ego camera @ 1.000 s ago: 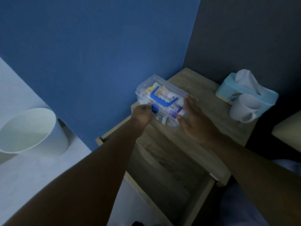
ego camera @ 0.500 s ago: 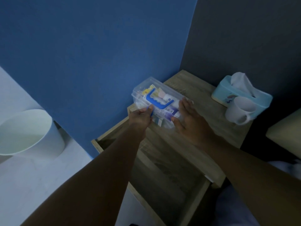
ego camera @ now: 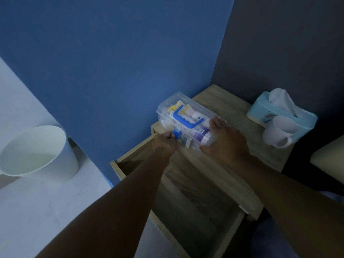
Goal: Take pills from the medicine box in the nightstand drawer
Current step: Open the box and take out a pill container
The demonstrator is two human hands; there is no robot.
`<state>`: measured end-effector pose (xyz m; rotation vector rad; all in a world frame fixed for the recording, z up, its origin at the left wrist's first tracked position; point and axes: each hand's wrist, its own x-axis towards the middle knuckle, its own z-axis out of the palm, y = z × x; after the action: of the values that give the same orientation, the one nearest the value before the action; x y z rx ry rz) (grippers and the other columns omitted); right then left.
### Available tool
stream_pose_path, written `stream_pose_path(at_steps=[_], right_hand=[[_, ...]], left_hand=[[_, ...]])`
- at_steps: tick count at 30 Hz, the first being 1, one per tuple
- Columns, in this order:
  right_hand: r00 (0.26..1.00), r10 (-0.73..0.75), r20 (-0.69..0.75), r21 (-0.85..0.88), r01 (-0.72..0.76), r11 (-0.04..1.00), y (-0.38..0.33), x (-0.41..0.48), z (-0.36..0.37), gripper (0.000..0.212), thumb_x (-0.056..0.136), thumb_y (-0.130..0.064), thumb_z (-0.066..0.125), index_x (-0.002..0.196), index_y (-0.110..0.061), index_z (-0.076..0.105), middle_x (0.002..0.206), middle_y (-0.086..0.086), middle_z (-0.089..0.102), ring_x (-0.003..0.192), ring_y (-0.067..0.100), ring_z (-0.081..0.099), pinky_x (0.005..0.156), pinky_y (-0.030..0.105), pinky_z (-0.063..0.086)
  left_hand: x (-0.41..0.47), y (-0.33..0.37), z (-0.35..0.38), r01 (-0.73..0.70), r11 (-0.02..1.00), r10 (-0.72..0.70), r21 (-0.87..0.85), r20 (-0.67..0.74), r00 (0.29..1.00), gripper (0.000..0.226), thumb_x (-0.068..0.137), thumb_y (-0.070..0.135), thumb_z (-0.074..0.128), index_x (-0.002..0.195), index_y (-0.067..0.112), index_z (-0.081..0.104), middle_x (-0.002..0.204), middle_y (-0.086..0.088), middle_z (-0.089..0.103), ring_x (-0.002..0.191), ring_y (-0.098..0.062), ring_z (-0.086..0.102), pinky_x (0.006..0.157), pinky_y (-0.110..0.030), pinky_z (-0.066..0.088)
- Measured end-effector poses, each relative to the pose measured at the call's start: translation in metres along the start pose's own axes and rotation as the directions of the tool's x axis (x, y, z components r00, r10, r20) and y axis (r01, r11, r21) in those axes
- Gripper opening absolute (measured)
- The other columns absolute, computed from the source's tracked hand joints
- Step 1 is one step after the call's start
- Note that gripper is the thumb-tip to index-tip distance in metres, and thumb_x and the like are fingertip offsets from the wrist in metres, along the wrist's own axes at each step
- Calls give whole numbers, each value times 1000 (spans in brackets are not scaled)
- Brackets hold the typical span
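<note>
A clear plastic medicine box [ego camera: 173,106] with a blue handle [ego camera: 186,119] on its lid rests on the wooden nightstand top [ego camera: 219,107], close to the blue wall. Packets and bottles show through its walls. My left hand [ego camera: 163,144] pinches the blue latch [ego camera: 176,133] on the box's near side. My right hand [ego camera: 225,140] presses against the box's right end, fingers spread around it. The nightstand drawer [ego camera: 195,198] below is pulled out, and its inside looks bare.
A light-blue tissue box [ego camera: 283,110] and a white mug [ego camera: 279,133] stand at the nightstand's far right. A white bin [ego camera: 37,151] sits on the floor at left. A cushioned edge [ego camera: 329,161] shows at the right.
The box has settled onto the nightstand top. My left hand has shifted from the box's front edge to the blue latch and pulled it outward. My right hand stays on the right end.
</note>
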<state>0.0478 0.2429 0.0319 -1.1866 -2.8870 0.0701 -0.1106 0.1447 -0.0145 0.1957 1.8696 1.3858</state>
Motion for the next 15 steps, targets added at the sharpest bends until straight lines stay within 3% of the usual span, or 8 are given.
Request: stream_pose_path(at_steps=[4,7,10,12,14,15], right_hand=[[998,23,66,-23,-21,1000,-6,3,-14,103,78,-67,65,155,-17,20,166,5,18,149,25,28,109,45,40],[994,25,104,-40,-21,999,-9,2,-28,101,77,-65,67,154,-17,24,165,5,21,145,26,35,109,44,41],[994,36,103,8,-37,999,-13,-1,-39,97,77,-61,70,153,-18,29,164,4,24,144,26,37,111,43,41],[995,30,94,48,-35,998,-13,-3,-46,94,76,-61,70,152,-20,33,162,2,30,142,26,40,110,42,42],[997,28,73,108,-36,994,-10,-4,-53,92,72,-63,72,149,-23,41,153,1,46,134,25,51,105,40,46],[998,34,47,157,-41,987,-7,-4,-58,89,68,-64,72,145,-27,47,142,0,58,125,24,58,101,39,50]], left_hand=[[-6,6,-7,-99,948,53,303,156,986,43,96,23,44,134,4,51,128,-20,59,115,-37,59,97,-46,51],[-8,12,-14,-154,849,84,505,160,984,41,95,24,47,133,7,50,114,-9,60,92,-19,58,73,-32,47],[-8,16,-22,-200,825,104,529,206,973,56,95,23,47,148,12,31,142,-8,47,94,-6,49,64,-18,38],[-8,18,-25,-244,805,137,541,231,963,60,94,20,47,150,12,27,145,-7,45,87,-2,48,52,-13,34],[-9,21,-24,-274,779,144,563,265,954,58,95,15,46,149,10,25,144,-8,44,75,1,46,45,-8,39],[-11,24,-23,-285,769,143,572,281,949,60,96,13,45,151,9,21,148,-11,40,80,-1,50,49,-3,41]])
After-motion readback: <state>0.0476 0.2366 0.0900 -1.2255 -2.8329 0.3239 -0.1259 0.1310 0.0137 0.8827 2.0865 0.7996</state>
